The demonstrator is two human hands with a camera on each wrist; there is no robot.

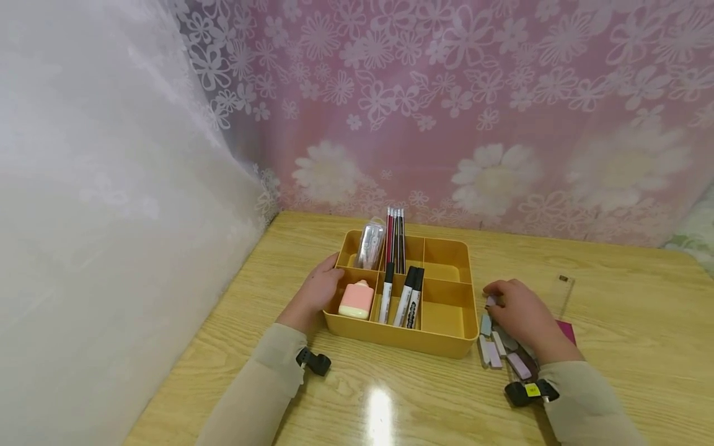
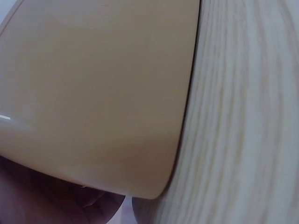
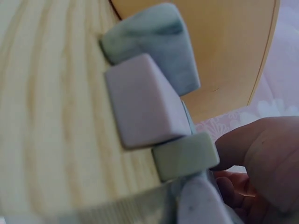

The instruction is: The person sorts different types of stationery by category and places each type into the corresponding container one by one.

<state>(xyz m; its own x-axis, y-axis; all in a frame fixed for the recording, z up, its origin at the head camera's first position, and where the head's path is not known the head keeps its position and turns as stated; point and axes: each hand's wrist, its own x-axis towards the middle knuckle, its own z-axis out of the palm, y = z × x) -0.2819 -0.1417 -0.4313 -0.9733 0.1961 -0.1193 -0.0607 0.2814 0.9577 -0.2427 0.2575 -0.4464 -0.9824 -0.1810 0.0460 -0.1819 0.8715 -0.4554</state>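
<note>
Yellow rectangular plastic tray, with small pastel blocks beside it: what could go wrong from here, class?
1. The left hand grips the left side of the yellow rectangular plastic tray; a tug might shift the slim red and black pencils standing above its rim.
2. The right hand seems to pinch a small pale-lilac block among loosely clustered pastel blocks; lifting it could scatter its neighbours.

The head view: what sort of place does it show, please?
Probably an indoor desk corner, though the room beyond is hidden: a wood-grain table, a yellow organizer holding pencils and markers, and a flowered pink curtain behind.
</note>
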